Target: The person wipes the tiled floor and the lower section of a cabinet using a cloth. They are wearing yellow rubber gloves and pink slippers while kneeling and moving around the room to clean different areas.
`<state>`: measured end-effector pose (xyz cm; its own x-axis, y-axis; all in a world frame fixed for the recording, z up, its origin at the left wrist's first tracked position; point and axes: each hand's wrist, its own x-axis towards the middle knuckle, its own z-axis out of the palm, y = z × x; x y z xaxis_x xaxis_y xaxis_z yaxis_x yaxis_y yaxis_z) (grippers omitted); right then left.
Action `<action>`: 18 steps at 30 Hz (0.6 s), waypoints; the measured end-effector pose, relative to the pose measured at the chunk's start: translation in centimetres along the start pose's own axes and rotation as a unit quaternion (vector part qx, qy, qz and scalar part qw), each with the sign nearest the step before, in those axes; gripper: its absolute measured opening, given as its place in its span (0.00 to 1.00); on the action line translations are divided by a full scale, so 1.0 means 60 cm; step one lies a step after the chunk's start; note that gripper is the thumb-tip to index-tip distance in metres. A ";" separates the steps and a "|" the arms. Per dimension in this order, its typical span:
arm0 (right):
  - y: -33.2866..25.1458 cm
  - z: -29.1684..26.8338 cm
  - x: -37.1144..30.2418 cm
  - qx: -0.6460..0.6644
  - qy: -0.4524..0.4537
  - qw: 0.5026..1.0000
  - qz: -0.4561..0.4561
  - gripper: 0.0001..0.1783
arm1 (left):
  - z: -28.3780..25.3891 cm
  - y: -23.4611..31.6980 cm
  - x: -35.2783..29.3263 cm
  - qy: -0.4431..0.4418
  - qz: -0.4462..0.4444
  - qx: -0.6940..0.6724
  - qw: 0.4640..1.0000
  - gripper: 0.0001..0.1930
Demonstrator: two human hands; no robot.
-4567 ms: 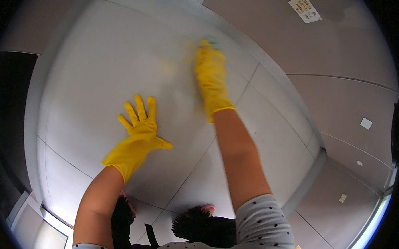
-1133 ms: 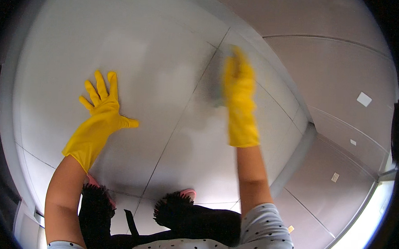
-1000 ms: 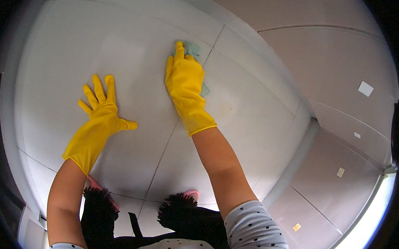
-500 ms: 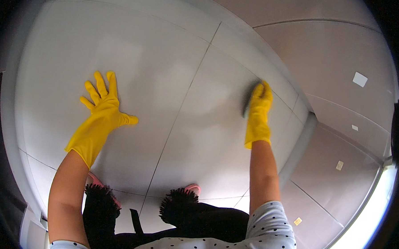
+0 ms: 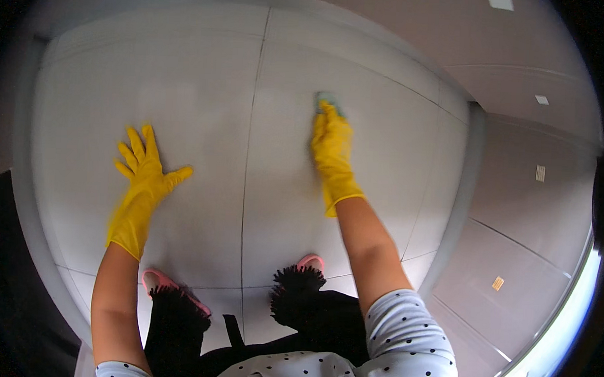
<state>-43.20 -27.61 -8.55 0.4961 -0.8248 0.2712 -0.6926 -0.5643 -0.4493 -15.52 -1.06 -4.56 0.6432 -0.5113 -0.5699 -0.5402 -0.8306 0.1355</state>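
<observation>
A: Left hand, state?
B: The left hand (image 5: 144,175), sleeved in a long yellow rubber glove, is laid on the light grey tiled floor (image 5: 204,103) — four fingers fanned, thumb stretched out to the side. The palm's underside is hidden, so how much weight is borne there cannot be told.

A: Right hand?
B: The right hand (image 5: 332,143), in a matching yellow rubber glove, is closed over a pale green, crumpled cloth (image 5: 327,97), fingers drawn together. The knuckles are softened by blur; the thumb's placing cannot be made out.

A: Position of the cloth?
B: On the floor, right of the long dark tile seam (image 5: 247,159). Only a portion is exposed beyond the fingertips; the remainder is covered by the glove, so its full outline cannot be recorded.

A: Lower edge?
B: Black trousers with fringed cuffs (image 5: 297,296) are cut off there, as is a white sleeve with black dots (image 5: 404,321). Two pink slippers (image 5: 312,260) are partly covered by the cuffs.

A: Margins?
B: Smooth mauve-grey panels (image 5: 517,191) are bent by the lens at right. A white rectangular label (image 5: 500,1) is cropped at the top — the dark area (image 5: 15,270) at left is left unidentified.
</observation>
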 end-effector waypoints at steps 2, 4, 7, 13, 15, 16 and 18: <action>0.106 -0.023 0.025 -0.010 0.003 0.996 0.090 0.17 | 0.009 -0.003 0.000 0.021 0.039 -0.002 0.999 0.65; 0.195 -0.060 0.066 -0.041 -0.025 0.983 0.176 0.18 | 0.011 -0.016 -0.001 0.046 0.073 0.021 0.996 0.56; 0.224 -0.116 0.106 -0.005 -0.071 0.977 0.199 0.19 | -0.020 -0.104 -0.011 -0.014 0.260 0.038 0.965 0.36; 0.119 -0.203 0.041 0.085 -0.123 0.975 0.167 0.21 | -0.061 -0.259 -0.141 -0.087 0.196 -0.120 0.969 0.18; 0.119 -0.189 0.006 0.209 -0.061 0.941 0.260 0.20 | -0.076 -0.274 -0.180 -0.083 0.116 -0.101 0.985 0.14; 0.127 -0.183 -0.008 0.270 -0.031 0.914 0.302 0.20 | -0.087 -0.279 -0.190 -0.100 0.102 -0.094 0.985 0.13; 0.144 -0.179 -0.020 0.410 0.000 0.809 0.421 0.21 | -0.118 -0.303 -0.208 -0.133 0.066 -0.081 0.986 0.12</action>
<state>-55.43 -31.86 -3.62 0.0297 -0.9044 -0.4257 -0.2050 0.4113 -0.8881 -9.93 18.86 5.83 0.3967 -0.5592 -0.7279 -0.5016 -0.7962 0.3383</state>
